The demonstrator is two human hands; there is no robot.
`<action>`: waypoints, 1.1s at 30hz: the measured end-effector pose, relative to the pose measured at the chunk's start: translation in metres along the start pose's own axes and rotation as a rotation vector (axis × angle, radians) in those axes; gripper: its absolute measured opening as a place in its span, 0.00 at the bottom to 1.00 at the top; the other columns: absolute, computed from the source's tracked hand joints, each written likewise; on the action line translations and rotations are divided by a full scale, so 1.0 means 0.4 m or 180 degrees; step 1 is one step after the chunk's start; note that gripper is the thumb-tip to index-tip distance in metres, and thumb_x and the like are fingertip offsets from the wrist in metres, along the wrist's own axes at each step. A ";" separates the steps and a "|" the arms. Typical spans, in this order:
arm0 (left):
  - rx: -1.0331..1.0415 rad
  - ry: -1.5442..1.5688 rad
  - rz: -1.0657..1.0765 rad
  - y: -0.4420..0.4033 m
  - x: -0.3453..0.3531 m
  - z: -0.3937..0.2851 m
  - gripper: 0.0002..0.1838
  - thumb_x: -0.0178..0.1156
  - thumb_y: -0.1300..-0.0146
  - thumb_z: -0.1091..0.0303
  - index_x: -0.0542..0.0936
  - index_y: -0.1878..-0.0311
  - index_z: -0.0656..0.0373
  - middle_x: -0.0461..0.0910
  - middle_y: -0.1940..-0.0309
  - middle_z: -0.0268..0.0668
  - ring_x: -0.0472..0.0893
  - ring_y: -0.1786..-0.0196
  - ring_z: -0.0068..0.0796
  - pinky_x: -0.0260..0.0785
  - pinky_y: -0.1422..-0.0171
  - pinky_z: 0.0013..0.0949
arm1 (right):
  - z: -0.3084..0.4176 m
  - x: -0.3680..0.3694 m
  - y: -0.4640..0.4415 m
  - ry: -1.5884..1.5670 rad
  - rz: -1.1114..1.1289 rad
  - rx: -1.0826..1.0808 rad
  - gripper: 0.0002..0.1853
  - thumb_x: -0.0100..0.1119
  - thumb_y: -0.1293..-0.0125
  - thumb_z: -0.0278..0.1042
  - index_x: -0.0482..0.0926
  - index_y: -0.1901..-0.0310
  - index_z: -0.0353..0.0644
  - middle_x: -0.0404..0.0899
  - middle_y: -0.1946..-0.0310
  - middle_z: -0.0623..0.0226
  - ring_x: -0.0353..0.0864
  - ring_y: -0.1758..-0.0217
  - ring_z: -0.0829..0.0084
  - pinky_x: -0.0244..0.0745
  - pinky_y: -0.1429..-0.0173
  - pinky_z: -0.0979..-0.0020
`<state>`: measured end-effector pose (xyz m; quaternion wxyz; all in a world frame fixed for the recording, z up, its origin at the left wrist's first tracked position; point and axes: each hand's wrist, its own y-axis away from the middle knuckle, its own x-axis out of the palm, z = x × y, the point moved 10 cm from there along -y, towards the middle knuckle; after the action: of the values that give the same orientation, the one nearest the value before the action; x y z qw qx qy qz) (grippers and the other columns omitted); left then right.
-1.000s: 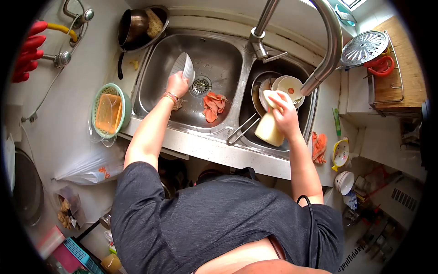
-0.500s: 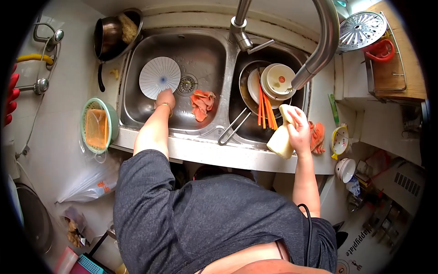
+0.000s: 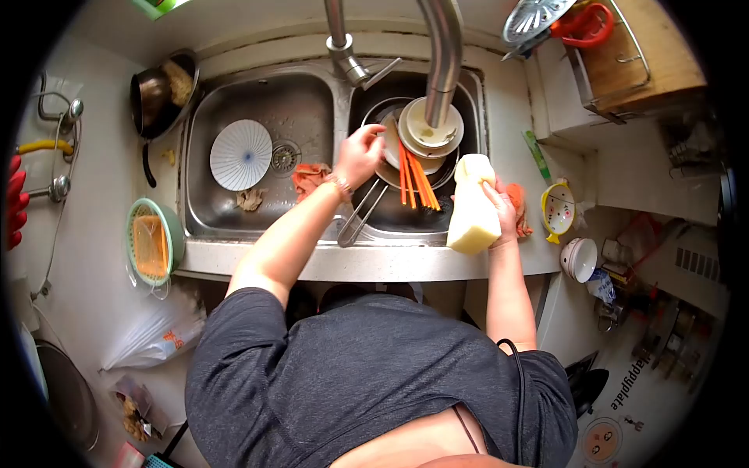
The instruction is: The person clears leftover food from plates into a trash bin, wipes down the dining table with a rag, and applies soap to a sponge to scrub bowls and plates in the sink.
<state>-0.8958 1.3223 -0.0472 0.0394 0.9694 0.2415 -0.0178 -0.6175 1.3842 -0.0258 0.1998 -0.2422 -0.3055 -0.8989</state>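
My left hand [image 3: 362, 159] is over the right basin, its fingers apart beside the stacked dishes; whether a fingertip touches the plate there is unclear. My right hand [image 3: 503, 209] grips a pale yellow sponge [image 3: 473, 214] above the front edge of that basin. Orange chopsticks [image 3: 416, 181] lean on the stack of bowls [image 3: 434, 134], which sits in a pan with a looped metal handle [image 3: 360, 222]. In the left basin lies a striped white plate [image 3: 241, 156]. A crumpled brownish scrap [image 3: 250, 200] and an orange cloth [image 3: 310, 179] are near it.
The faucet spout [image 3: 443, 70] hangs over the right basin. A green colander [image 3: 156, 242] and a dark pot [image 3: 161, 93] stand left of the sink. To the right are another orange cloth [image 3: 518, 204], a yellow strainer [image 3: 559, 210] and red-handled scissors [image 3: 587, 27].
My left hand has left the striped plate and moved right to the dishes. The brownish scrap now shows below the plate. The sponge is still in my right hand, and the view has shifted.
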 end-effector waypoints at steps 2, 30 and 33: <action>-0.1381 0.0412 -0.0121 -0.062 0.109 0.119 0.15 0.56 0.36 0.67 0.75 0.50 0.67 0.82 0.70 0.41 0.82 0.72 0.26 0.78 0.66 0.30 | 0.002 0.029 0.011 -0.0330 0.0209 0.0210 0.19 0.46 0.31 0.29 0.67 0.39 0.38 0.77 0.50 0.55 0.81 0.53 0.61 0.80 0.49 0.61; 0.0241 -0.1810 -0.0992 0.003 0.035 -0.145 0.23 0.52 0.44 0.79 0.58 0.45 0.63 0.74 0.57 0.50 0.78 0.55 0.49 0.72 0.51 0.44 | 0.122 0.241 -0.013 0.2973 0.0212 -0.2256 0.26 0.65 0.43 0.31 0.72 0.41 0.41 0.65 0.40 0.54 0.66 0.35 0.58 0.61 0.31 0.64; -0.1086 0.0812 -0.1180 0.080 0.044 -0.019 0.29 0.46 0.49 0.85 0.59 0.40 0.63 0.70 0.45 0.47 0.74 0.44 0.38 0.72 0.44 0.38 | 0.025 0.375 -0.015 0.4842 0.0150 -0.2802 0.30 0.63 0.40 0.47 0.70 0.38 0.47 0.58 0.33 0.49 0.50 0.28 0.46 0.49 0.27 0.55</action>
<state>-0.8650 1.3031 -0.0383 0.1673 0.8825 0.4172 0.1383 -0.7380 1.3634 0.0623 0.2562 0.3611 0.2899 -0.8485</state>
